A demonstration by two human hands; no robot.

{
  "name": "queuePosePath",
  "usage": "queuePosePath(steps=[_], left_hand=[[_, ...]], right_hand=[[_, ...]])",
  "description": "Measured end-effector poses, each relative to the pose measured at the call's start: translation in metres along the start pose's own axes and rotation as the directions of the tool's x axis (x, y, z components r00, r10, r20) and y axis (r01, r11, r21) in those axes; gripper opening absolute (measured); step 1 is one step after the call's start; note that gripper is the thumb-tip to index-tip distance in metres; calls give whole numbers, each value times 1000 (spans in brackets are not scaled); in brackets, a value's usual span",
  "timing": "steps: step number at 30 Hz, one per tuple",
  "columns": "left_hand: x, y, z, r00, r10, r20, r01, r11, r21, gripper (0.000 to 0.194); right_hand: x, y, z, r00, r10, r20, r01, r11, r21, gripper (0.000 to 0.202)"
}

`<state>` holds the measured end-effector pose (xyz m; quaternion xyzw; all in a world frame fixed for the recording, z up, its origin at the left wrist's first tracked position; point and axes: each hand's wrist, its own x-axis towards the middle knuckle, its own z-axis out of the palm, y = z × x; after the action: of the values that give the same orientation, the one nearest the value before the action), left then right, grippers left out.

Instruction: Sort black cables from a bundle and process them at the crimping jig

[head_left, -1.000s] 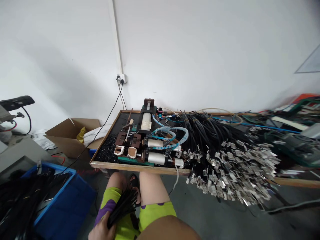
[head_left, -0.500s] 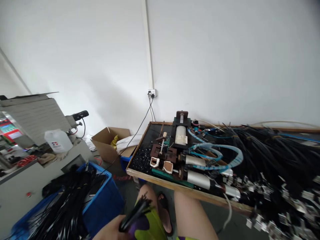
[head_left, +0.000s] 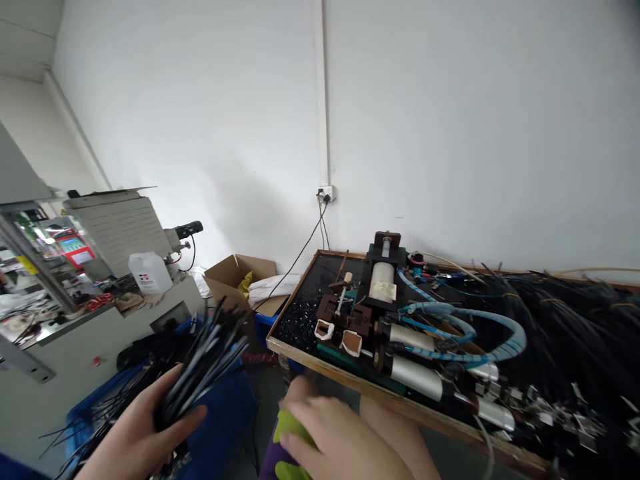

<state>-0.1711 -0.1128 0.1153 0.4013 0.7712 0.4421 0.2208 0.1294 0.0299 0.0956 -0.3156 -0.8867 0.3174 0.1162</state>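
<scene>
In my left hand [head_left: 145, 420] is a bundle of thin black cables [head_left: 205, 367], the thumb and fingers closed around it. Its loose ends fan up and to the right, above a blue crate [head_left: 220, 413]. My right hand [head_left: 335, 433] is over my lap with nothing in it, thumb apart from the slightly bent fingers. It is close to the green and purple clothing [head_left: 290, 427] and below the front edge of the bench. More black cables [head_left: 110, 413] lie in the crate, partly hidden behind my left hand.
A wood-edged bench [head_left: 330, 370] carries a fixture with metal cylinders [head_left: 415, 377] and blue-wrapped hoses [head_left: 505, 327]. Heaps of black cables with metal ends [head_left: 545, 407] cover its right side. A cardboard box [head_left: 227, 280], a white jug [head_left: 150, 273] and a grey machine [head_left: 120, 227] stand left.
My left hand has come up and left with the cable bundle, which now fans out. My right hand has entered over my lap. The view has swung left.
</scene>
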Motion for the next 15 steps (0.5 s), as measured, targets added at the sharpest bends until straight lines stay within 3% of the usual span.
queuePosePath(steps=[2,4,7,9,10,12,13,15], left_hand=[[-1,19,30,995,96,4,-95,995,-27,85],[1,22,70,975,211,65,-203,973,-111,73],[7,12,138,924,351,152,-284,896,-343,66],[6,10,174,901,381,208,-268,866,-422,54],[4,12,188,893,402,201,-286,854,-436,48],[-1,21,205,859,441,259,-296,842,-450,45],[-3,25,209,853,438,285,-270,836,-477,40],[-7,31,216,840,431,331,-224,830,-511,24]], right_hand=[[11,-18,-11,972,-155,-176,189,963,195,40],[20,-17,-5,901,-258,-349,380,857,347,46],[34,9,27,853,-186,-487,478,651,589,69],[41,28,47,867,-96,-489,479,431,765,75],[44,34,53,877,-54,-477,468,318,824,71],[44,40,57,891,46,-451,441,142,886,40],[43,40,55,897,60,-438,431,97,897,33],[38,40,48,893,35,-448,445,66,893,43]])
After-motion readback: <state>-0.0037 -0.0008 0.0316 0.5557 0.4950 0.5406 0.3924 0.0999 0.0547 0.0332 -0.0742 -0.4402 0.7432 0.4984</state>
